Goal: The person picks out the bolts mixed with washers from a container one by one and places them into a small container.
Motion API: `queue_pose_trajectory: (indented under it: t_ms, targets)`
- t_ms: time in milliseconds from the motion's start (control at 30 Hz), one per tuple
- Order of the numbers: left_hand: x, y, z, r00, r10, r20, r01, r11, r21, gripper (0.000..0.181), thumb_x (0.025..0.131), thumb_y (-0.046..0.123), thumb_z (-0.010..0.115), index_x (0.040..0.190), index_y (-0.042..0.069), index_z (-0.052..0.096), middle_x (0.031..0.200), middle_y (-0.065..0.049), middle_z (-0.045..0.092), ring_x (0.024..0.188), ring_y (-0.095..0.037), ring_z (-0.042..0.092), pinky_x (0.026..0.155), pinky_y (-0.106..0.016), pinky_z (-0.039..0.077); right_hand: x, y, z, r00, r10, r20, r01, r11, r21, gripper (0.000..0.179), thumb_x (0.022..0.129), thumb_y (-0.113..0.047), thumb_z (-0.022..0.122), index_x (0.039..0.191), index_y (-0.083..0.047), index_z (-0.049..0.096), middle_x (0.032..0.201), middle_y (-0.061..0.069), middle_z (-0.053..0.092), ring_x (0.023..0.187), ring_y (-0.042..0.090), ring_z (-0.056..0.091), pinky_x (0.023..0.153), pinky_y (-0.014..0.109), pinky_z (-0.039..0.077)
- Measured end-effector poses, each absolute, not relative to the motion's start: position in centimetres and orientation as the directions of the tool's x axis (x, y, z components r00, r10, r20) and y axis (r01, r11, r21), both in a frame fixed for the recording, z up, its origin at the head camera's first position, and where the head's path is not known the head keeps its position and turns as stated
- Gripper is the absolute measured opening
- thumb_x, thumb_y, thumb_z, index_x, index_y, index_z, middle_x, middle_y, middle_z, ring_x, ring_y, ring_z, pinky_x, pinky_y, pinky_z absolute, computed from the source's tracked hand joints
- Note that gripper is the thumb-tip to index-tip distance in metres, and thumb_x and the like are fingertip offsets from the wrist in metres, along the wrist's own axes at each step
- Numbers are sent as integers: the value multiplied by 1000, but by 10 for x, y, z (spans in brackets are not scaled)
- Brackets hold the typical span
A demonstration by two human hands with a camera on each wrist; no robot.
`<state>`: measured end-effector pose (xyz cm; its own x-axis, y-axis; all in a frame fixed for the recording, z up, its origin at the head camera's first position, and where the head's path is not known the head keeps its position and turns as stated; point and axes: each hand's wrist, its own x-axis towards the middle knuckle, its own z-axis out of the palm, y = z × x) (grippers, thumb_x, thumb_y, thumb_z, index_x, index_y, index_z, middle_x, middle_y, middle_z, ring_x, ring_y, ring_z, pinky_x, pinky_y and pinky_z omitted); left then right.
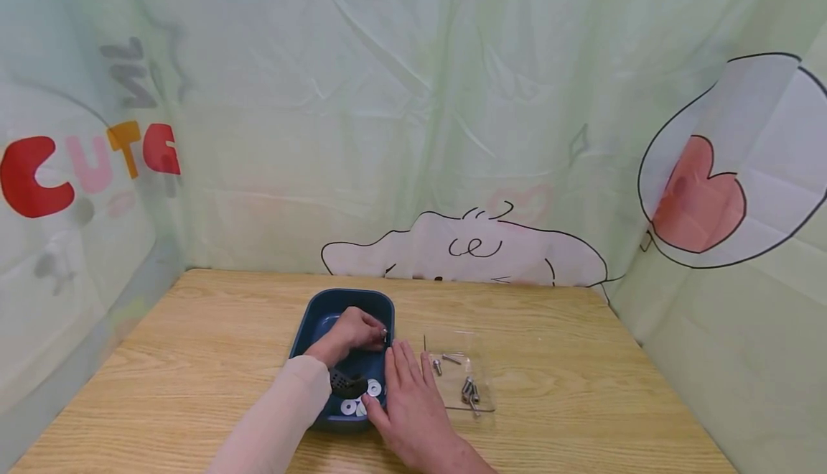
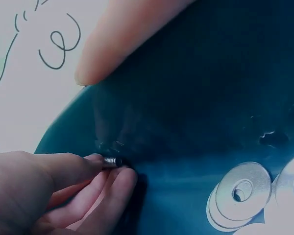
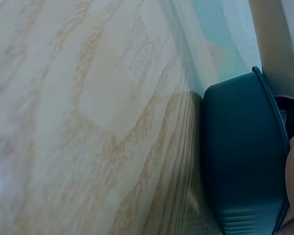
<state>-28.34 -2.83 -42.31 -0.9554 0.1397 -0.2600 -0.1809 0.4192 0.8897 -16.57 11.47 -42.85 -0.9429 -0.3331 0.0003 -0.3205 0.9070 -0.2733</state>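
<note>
My left hand [image 1: 352,330] is inside a dark blue plastic bin [image 1: 327,322], by its right wall. Between thumb and fingers it pinches a small metal bolt [image 2: 112,161], whose threaded end shows in the left wrist view; the fingers hide the rest. My right hand [image 1: 413,409] lies along the bin's right side with its fingers straight, thumb at the rim. Several flat metal washers [image 2: 243,191] lie on the bin's floor at the near end, partly overlapping. In the right wrist view the bin's outer wall [image 3: 242,152] stands on the table.
Just right of the bin, a clear shallow tray [image 1: 484,380] holds several loose bolts [image 1: 470,390]. Both stand on a wood-grain table [image 1: 562,359]. A printed curtain [image 1: 323,136] hangs behind and along both sides.
</note>
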Motion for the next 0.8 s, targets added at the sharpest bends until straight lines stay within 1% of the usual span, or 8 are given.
queue_pose_trajectory:
  t_ms: [200, 333, 667, 800]
  targets:
    - [-281, -30, -421, -951, 157, -268, -184, 412, 892, 20, 97, 6, 60, 112, -3, 72, 95, -13, 75, 83, -22, 76, 84, -33, 62, -166, 115, -429, -941, -338, -1, -324, 904, -280, 87, 98, -67, 33, 156, -4, 25, 167, 12, 16, 155, 29, 11, 125, 59, 10]
    - [-280, -31, -419, -948, 175, -266, -181, 392, 902, 20, 97, 6, 60, 112, -2, 71, 96, -13, 75, 82, -22, 76, 81, -31, 62, -166, 116, -428, -940, -340, -1, -326, 901, -287, 87, 97, -68, 33, 156, -4, 25, 167, 12, 15, 155, 29, 10, 125, 60, 10]
    - [-280, -41, -412, -951, 208, -230, -153, 332, 931, 20, 96, 11, 64, 111, 1, 71, 95, -12, 75, 81, -21, 76, 78, -30, 62, -166, 115, -426, -940, -341, -6, -318, 883, -345, 84, 98, -62, 41, 156, -3, 24, 167, 13, 15, 155, 30, 9, 125, 61, 9]
    - [-281, -45, -409, -953, 225, -203, -129, 305, 944, 21, 96, 12, 64, 112, 1, 71, 97, -13, 74, 83, -21, 76, 79, -31, 62, -167, 117, -422, -942, -334, 20, -321, 882, -346, 85, 98, -62, 41, 156, -2, 23, 166, 14, 16, 155, 31, 11, 125, 60, 10]
